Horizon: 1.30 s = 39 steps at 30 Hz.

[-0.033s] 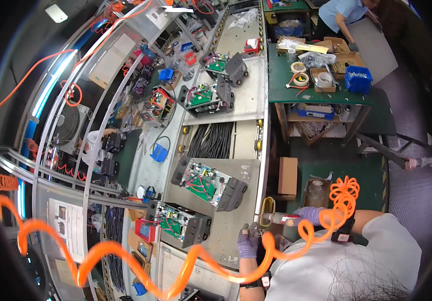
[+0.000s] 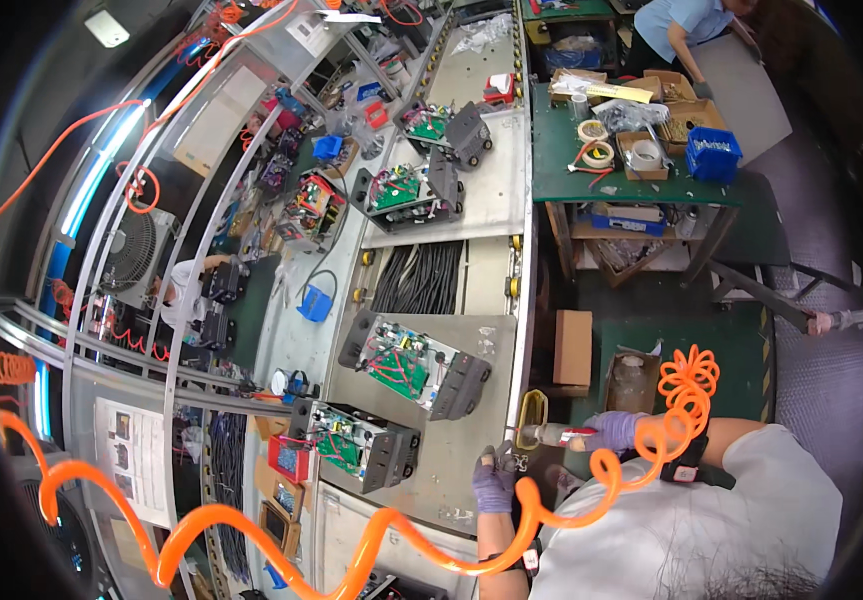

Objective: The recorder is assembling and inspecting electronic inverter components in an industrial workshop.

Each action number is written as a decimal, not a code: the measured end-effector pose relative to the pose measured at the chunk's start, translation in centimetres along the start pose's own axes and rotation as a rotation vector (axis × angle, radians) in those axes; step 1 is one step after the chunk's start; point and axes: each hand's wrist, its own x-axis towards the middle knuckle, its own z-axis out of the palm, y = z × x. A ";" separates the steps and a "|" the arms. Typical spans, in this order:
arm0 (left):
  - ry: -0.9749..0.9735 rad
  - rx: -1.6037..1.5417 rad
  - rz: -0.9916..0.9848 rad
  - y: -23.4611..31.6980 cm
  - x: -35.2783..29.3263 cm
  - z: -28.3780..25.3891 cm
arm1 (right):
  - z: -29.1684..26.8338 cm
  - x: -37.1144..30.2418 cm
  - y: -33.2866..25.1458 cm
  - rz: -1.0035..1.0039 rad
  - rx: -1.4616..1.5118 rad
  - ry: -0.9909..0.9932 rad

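My right hand (image 2: 613,432), in a purple glove, is closed around a grey-and-red cylindrical tool (image 2: 559,435), which lies level and points left over the conveyor's right edge. Beside the tool's left end is my left hand (image 2: 494,482), gloved in purple with darker fingertips. Its fingers are curled together; what they hold, if anything, is too small to make out. A yellow loop-shaped part (image 2: 532,408) stands just beyond the tool. To the left, two open grey device housings (image 2: 463,388) (image 2: 391,455) with green circuit boards and colored wires sit on the line.
An orange coiled hose (image 2: 381,530) sweeps across the foreground and up by my right arm. Black cables (image 2: 416,280) lie farther along the conveyor, before more open housings (image 2: 406,190). A green bench (image 2: 551,180) holds tape rolls and a blue bin (image 2: 713,155). Co-workers are at far right and left.
The whole view has shifted slightly, and the orange coiled hose has swayed a little. Both hands keep nearly the same place and grip.
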 end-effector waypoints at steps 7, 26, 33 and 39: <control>-0.310 -0.355 -0.009 -0.2 -0.7 1.3 | 0.9 -1.5 1.4 -0.049 -0.081 0.042; -0.213 -0.319 0.027 -2.6 0.2 1.7 | 0.7 -4.0 2.0 -0.226 -0.152 0.104; -0.137 -0.298 -0.019 -2.3 0.0 2.8 | 0.5 -3.8 2.1 -0.248 -0.128 0.067; -0.181 -0.223 0.045 -1.7 -0.3 3.5 | -0.1 -3.6 1.6 -0.228 -0.159 0.066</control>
